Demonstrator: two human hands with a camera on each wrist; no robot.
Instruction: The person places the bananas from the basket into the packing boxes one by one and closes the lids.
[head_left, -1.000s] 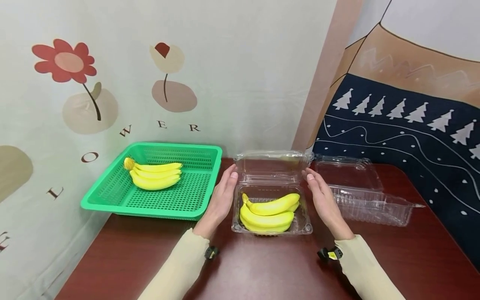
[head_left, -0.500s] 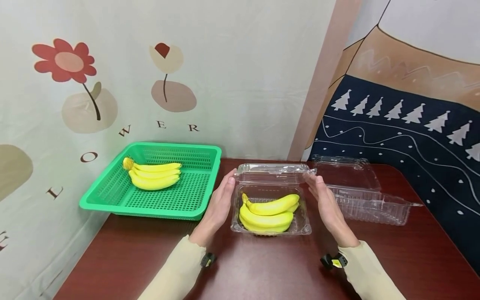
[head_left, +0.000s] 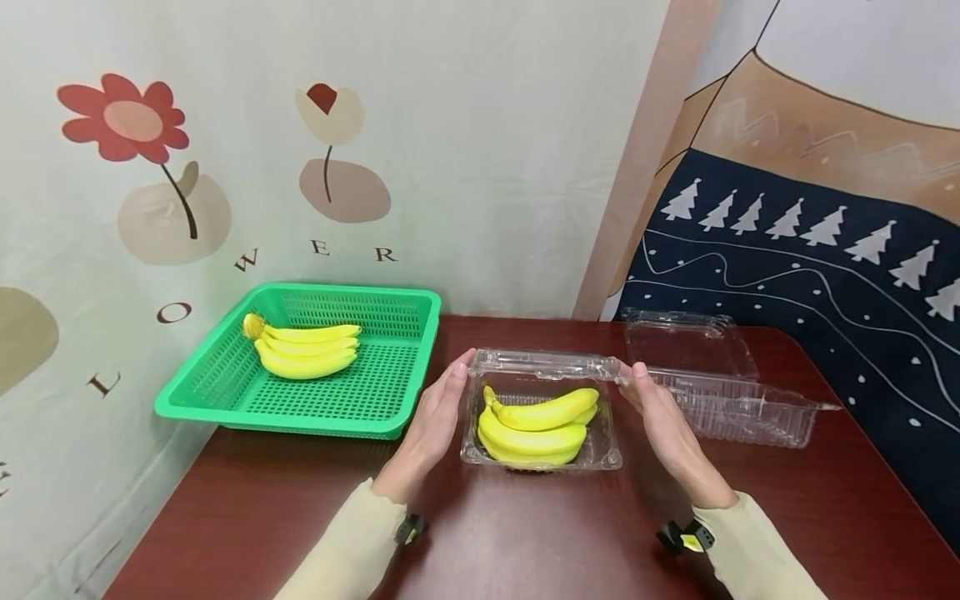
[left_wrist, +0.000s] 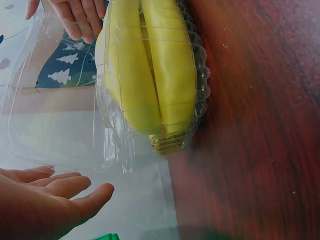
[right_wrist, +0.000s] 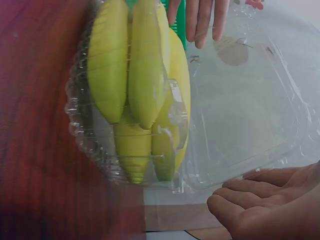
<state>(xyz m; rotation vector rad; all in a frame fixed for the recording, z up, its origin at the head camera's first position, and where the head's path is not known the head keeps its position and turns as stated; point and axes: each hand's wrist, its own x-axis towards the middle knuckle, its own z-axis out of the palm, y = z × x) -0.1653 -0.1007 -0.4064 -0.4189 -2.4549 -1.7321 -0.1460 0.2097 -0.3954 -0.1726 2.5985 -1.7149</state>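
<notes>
A clear plastic clamshell box [head_left: 600, 454] stands on the dark red table and holds a bunch of yellow bananas [head_left: 536, 425]. Its hinged lid [head_left: 543, 364] leans forward, partly lowered over the fruit. My left hand [head_left: 442, 400] lies flat against the lid's left side, fingers straight. On the other side my right hand [head_left: 651, 400] does the same. The left wrist view shows the bananas [left_wrist: 150, 75] through the ribbed plastic, with my left hand [left_wrist: 55, 192] flat beside the lid [left_wrist: 55, 125]. From the right wrist, my right hand [right_wrist: 265, 200] lies under the lid [right_wrist: 240, 110] next to the bananas [right_wrist: 135, 90].
A green mesh basket [head_left: 285, 414] at the back left holds another banana bunch [head_left: 306, 350]. A second clear clamshell [head_left: 720, 383], open and with nothing in it, lies at the back right. Wall hangings stand close behind. The table [head_left: 525, 533] runs bare toward me.
The lid has swung from nearly upright down toward the bananas. Both hands have come down and toward me with it, staying on its two sides.
</notes>
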